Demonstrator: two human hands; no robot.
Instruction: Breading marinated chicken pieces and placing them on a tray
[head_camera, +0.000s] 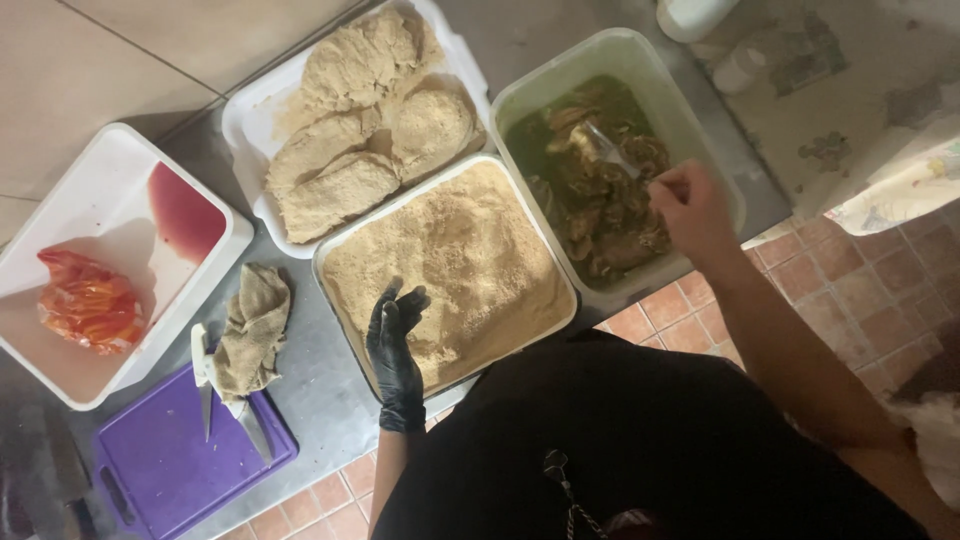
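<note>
Green marinade fills the tub on the right, and the bare right hand is closed round a fork, its tines down among the meat. Left hand, in a black glove, rests open on the crumbs, fingers loosely curled, gripping nothing. Crumb tray sits just beside the tub, touching it or close to it.

Behind the crumbs, a white tray holds the coated cutlets, at least 4 of them, packed together. So this reads as breading in mid-batch: the step in hand looks like fishing 1 piece out of the marinade with the fork.

What the next move calls for, by my reckoning: a firm spear, a pause over the tub to let it drip, then a short carry left onto the crumbs where the gloved hand waits to press and turn it. Wet hand stays wet, dry hand stays dry.

Off to the left, a knife and rag lie on a purple board, and a white bin holds a red bag.
</note>
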